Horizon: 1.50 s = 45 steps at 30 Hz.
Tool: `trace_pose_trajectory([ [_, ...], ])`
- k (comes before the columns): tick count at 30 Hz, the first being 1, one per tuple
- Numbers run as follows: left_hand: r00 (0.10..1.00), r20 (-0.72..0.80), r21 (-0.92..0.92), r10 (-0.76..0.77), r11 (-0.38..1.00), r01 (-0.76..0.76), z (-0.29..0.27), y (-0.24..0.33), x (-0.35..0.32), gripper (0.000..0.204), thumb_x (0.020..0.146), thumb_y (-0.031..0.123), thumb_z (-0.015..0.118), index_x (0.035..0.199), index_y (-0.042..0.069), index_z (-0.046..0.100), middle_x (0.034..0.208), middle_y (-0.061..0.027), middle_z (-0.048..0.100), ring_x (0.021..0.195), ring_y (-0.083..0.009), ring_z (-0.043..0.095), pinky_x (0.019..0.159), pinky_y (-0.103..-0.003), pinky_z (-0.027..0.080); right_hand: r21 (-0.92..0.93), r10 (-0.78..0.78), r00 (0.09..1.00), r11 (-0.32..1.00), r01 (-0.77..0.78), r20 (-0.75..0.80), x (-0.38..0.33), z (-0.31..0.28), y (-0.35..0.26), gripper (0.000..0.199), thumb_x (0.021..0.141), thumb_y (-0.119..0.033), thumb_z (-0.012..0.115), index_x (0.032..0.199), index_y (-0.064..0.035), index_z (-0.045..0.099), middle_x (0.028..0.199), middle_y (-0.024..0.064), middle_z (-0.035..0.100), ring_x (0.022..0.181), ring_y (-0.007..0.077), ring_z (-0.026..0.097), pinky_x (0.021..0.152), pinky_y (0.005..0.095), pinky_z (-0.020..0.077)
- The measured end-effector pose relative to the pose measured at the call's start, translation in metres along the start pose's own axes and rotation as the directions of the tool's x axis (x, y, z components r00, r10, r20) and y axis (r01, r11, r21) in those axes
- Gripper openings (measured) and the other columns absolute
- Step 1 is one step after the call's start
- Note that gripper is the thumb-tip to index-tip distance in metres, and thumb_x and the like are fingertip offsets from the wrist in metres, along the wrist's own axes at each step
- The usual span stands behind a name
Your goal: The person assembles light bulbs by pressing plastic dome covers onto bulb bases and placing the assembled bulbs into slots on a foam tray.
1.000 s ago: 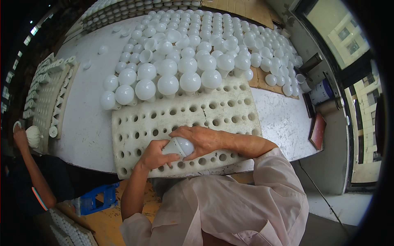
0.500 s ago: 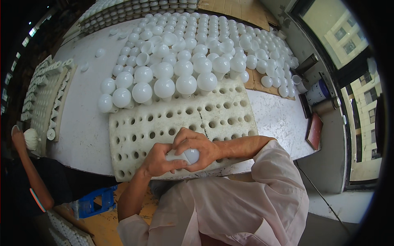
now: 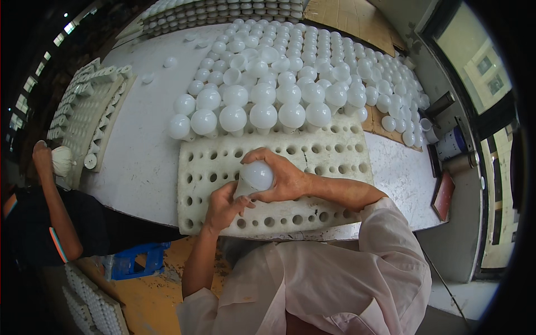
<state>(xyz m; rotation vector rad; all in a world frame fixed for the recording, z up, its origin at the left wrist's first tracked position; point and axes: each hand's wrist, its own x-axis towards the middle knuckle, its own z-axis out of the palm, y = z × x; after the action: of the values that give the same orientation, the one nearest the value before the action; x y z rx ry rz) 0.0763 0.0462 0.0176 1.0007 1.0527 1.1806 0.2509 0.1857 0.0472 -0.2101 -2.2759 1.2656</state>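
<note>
Both my hands grip one white light bulb (image 3: 257, 177) above the near part of a foam tray (image 3: 196, 167) full of round holes. My right hand (image 3: 287, 177) wraps its fingers and thumb round the frosted dome. At the lower body of the bulb, my left hand (image 3: 223, 207) is closed with thumb and fingers against it. The bulb leans with its dome up, and its base end is mostly hidden by my left fingers. Along the tray's far side, assembled bulbs (image 3: 233, 118) stand upright in two rows.
Beyond the tray lie many loose white domes (image 3: 312, 47), some on cardboard (image 3: 385, 127). A second foam tray (image 3: 92, 120) with white parts stands at the left, beside a co-worker's hand (image 3: 42, 159). Cylindrical containers (image 3: 448, 142) stand by the window at right.
The bulb has moved farther over the tray and turned more upright, with its dome now facing up. My right hand has shifted round the dome. The whole view has shifted slightly.
</note>
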Motion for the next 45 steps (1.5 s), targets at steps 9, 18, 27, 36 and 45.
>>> trace_pose_trajectory([
  [9,0.416,-0.824,0.346,0.385,0.923,-0.169,-0.088,-0.024,-0.04,0.027,0.095,0.008,0.051,0.116,-0.009,0.056,0.119,-0.0207,0.061,0.11,-0.023,0.058,0.093,-0.033,0.047,-0.128,-0.336,0.942,0.934,0.334,0.011,0.113,0.05,-0.002,0.069,0.067,-0.008,0.078,0.129,-0.0096,0.046,0.126,0.0154,0.044,0.116,0.0338,0.047,0.098,0.0402,0.0428],
  [18,0.497,-0.784,0.464,0.372,0.883,0.07,-0.095,-0.034,-0.045,0.03,0.096,0.013,0.045,0.114,-0.008,0.057,0.105,-0.0151,0.064,0.096,-0.0223,0.058,0.089,-0.033,0.044,-0.33,-0.296,0.917,0.866,0.376,0.269,0.142,0.087,0.011,0.063,0.076,-0.023,0.072,0.133,-0.0103,0.05,0.126,0.0182,0.047,0.112,0.0349,0.051,0.092,0.0418,0.0476],
  [27,0.496,-0.806,0.468,0.325,0.861,0.197,-0.086,-0.031,-0.041,0.03,0.095,0.012,0.044,0.114,-0.008,0.057,0.1,-0.0185,0.065,0.091,-0.0259,0.06,0.086,-0.035,0.044,-0.832,0.225,0.974,0.537,-0.138,-0.016,0.203,-0.136,0.086,0.055,0.08,-0.029,0.069,0.13,-0.0143,0.053,0.118,0.0124,0.059,0.111,0.032,0.056,0.092,0.0421,0.0474],
  [36,0.47,-0.829,0.43,0.302,0.882,0.194,-0.081,-0.03,-0.038,0.026,0.091,0.005,0.048,0.11,-0.009,0.058,0.1,-0.0178,0.066,0.092,-0.0245,0.062,0.085,-0.034,0.046,-0.915,0.614,0.789,0.327,-0.239,0.013,0.224,-0.167,0.181,0.07,0.07,-0.035,0.074,0.135,-0.0223,0.052,0.13,0.019,0.049,0.115,0.0377,0.054,0.094,0.0459,0.0488],
  [45,0.459,-0.82,0.422,0.343,0.903,0.079,-0.083,-0.035,-0.04,0.023,0.088,0.001,0.052,0.107,-0.011,0.057,0.1,-0.0167,0.067,0.091,-0.0211,0.063,0.082,-0.032,0.048,-0.642,0.108,0.99,0.753,-0.143,-0.093,0.188,-0.184,0.093,0.052,0.068,-0.024,0.073,0.113,-0.0045,0.055,0.118,0.0203,0.054,0.108,0.0334,0.057,0.093,0.0421,0.0465],
])
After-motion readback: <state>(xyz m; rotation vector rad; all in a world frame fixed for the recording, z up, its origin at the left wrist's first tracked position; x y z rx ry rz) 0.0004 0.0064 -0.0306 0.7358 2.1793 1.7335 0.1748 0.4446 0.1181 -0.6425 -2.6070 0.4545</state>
